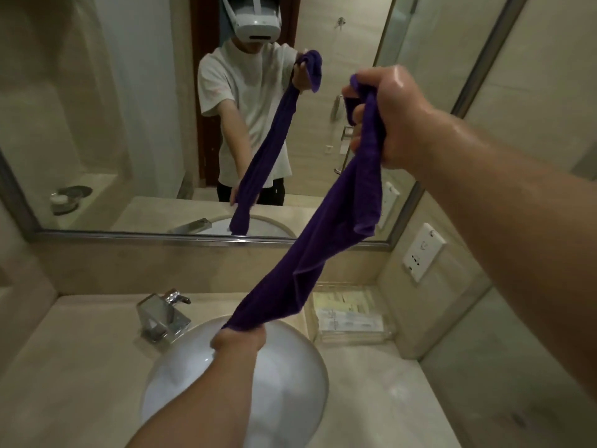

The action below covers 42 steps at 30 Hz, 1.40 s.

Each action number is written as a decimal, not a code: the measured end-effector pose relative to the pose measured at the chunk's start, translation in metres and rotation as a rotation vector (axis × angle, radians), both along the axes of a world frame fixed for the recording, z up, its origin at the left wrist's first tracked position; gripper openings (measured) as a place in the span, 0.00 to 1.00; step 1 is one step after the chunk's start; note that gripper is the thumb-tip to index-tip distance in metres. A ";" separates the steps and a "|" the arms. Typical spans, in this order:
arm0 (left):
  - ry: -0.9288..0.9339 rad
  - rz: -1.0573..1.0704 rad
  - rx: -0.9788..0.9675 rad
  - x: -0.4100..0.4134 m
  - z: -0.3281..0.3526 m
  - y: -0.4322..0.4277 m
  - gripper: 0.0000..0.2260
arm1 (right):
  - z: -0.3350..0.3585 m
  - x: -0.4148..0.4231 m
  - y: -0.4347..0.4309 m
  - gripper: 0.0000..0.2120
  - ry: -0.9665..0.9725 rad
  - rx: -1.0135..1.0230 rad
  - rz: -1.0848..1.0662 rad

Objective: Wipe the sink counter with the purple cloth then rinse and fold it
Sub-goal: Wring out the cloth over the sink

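place: bathroom | cues: white sink (290, 383), chrome faucet (161, 315), wall mirror (97, 108), marble counter (74, 367)

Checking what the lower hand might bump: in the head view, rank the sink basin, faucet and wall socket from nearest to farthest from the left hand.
1. Sink basin, right under the left hand, which grips the purple cloth.
2. Faucet, to the hand's left at the basin's back rim.
3. Wall socket, far right on the side wall.
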<state>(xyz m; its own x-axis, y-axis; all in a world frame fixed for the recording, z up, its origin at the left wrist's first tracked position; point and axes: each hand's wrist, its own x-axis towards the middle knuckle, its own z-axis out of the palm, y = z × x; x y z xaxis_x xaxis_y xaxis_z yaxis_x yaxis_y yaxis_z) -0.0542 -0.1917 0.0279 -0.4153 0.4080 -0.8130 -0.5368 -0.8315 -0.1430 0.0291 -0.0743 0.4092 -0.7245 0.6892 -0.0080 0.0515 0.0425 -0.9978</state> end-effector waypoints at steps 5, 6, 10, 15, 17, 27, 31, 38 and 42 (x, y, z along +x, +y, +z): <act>0.073 -0.068 -0.098 -0.024 -0.009 -0.022 0.22 | -0.027 0.007 0.020 0.15 -0.091 -0.001 0.093; 0.123 -0.114 -0.112 -0.028 -0.014 -0.026 0.16 | -0.030 0.007 0.021 0.14 -0.094 -0.003 0.122; 0.360 -0.285 -0.202 -0.044 -0.023 -0.044 0.07 | -0.038 0.008 0.024 0.11 -0.046 -0.058 0.228; 0.561 -0.284 -0.178 -0.056 0.015 -0.054 0.07 | -0.054 0.008 0.022 0.09 -0.041 -0.062 0.276; 0.622 -0.294 -0.171 -0.057 0.031 -0.054 0.11 | -0.062 0.008 0.021 0.07 -0.039 -0.101 0.288; 0.970 -0.528 -0.099 -0.055 0.106 -0.048 0.17 | -0.074 0.010 0.014 0.11 -0.017 -0.064 0.351; 1.176 -0.619 -0.249 -0.046 0.156 -0.036 0.21 | -0.077 0.010 0.006 0.13 -0.027 -0.033 0.334; 1.800 -0.690 -0.791 -0.049 0.246 -0.036 0.07 | -0.090 -0.004 -0.014 0.15 0.168 -0.087 0.241; 2.094 -0.796 -1.146 -0.056 0.273 -0.045 0.13 | -0.097 -0.017 -0.021 0.26 0.244 -0.132 0.252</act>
<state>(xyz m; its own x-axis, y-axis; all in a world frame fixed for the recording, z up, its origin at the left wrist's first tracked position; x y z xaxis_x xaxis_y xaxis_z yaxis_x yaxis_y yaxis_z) -0.1101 -0.2362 0.3008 -0.6321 0.7135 0.3023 0.5431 0.1297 0.8296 0.0120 -0.0956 0.3124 -0.8626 0.4940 0.1089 -0.1843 -0.1065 -0.9771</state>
